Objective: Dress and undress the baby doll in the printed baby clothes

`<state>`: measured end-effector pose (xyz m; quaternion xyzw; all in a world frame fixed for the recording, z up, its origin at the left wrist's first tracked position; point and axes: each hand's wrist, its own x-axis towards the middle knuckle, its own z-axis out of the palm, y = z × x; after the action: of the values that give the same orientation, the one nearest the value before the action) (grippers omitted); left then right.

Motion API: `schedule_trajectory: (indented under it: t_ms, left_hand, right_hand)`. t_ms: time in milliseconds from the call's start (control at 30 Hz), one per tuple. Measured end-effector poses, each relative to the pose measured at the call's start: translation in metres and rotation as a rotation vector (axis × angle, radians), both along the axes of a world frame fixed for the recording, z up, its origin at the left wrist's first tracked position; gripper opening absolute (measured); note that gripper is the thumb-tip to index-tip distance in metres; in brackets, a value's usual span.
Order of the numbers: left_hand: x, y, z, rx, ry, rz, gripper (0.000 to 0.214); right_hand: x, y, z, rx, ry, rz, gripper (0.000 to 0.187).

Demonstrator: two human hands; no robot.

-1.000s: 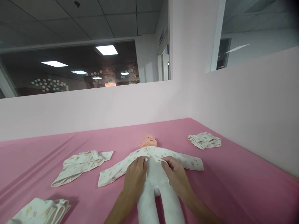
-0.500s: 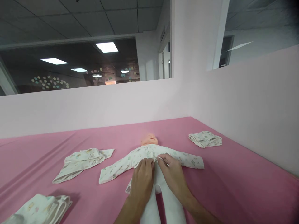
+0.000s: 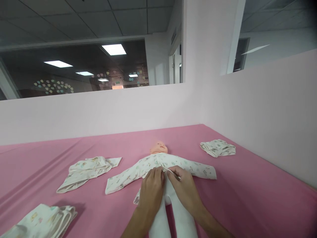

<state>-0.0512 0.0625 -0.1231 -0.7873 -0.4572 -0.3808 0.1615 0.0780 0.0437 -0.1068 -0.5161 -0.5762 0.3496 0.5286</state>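
A baby doll (image 3: 158, 148) lies on its back in the middle of the pink surface, its head away from me. It wears a white patterned baby top (image 3: 146, 165) with both sleeves spread out sideways; its white legs (image 3: 158, 221) point toward me. Over the doll's belly, my left hand (image 3: 154, 185) pinches the front edge of the top. Close beside it, my right hand (image 3: 182, 185) is closed with thumb and forefinger on a thin white strip of the top's front, perhaps a tie. The fingertips partly hide what they grip.
Pink sheeting (image 3: 99, 215) covers the surface. On the left lie a loosely folded patterned garment (image 3: 90, 172) and, nearer me, a folded patterned cloth (image 3: 44, 221). Another folded garment (image 3: 218, 147) sits at the right, near the white wall (image 3: 267, 109). A second wall with a window stands behind.
Both hands stay at the doll's belly. The right fingers have shifted slightly along the strip, and the view has moved a little.
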Motion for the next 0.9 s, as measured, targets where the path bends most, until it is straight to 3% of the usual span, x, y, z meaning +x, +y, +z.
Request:
schedule_trajectory:
  t_ms: [500, 900]
  left_hand:
    - [0.000, -0.002, -0.001, 0.058, -0.065, -0.033, 0.021]
    - [-0.003, 0.000, -0.010, 0.020, -0.063, -0.071, 0.019]
  right_hand:
    - [-0.002, 0.000, 0.001, -0.010, -0.064, -0.074, 0.024]
    - [-0.011, -0.017, -0.004, 0.130, -0.127, -0.053, 0.021]
